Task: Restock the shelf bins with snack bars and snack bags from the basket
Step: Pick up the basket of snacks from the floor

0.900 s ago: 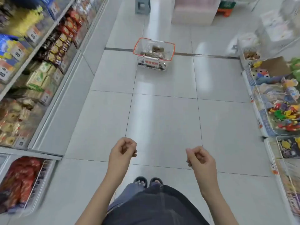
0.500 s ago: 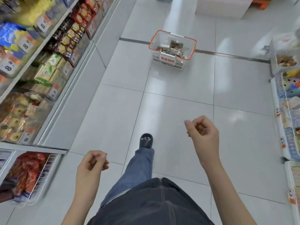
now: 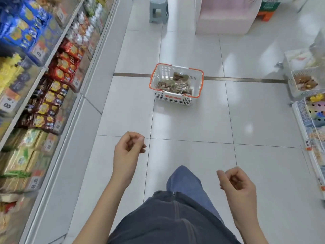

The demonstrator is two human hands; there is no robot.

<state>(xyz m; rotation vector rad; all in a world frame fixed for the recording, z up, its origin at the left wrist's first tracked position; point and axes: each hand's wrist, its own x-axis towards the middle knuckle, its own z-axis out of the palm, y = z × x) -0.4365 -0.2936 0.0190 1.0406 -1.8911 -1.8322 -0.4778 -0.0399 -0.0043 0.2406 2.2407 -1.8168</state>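
White-tiled shop aisle: the basket (image 3: 176,84) of snack packs at my twelve o'clock looms nearer than a moment ago. My left hand (image 3: 128,150) and right hand (image 3: 237,188), both empty and loosely curled, have swapped lead, so I'm mid-stride, fetching stock.

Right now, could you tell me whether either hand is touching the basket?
Apart. The head view shows bare floor tiles between the basket and both the left hand and right hand.

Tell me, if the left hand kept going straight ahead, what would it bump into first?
Probably nothing soon. The left hand points up the aisle over bare floor. The basket sits ahead but slightly to its right, so it might just miss; depth is hard to judge.
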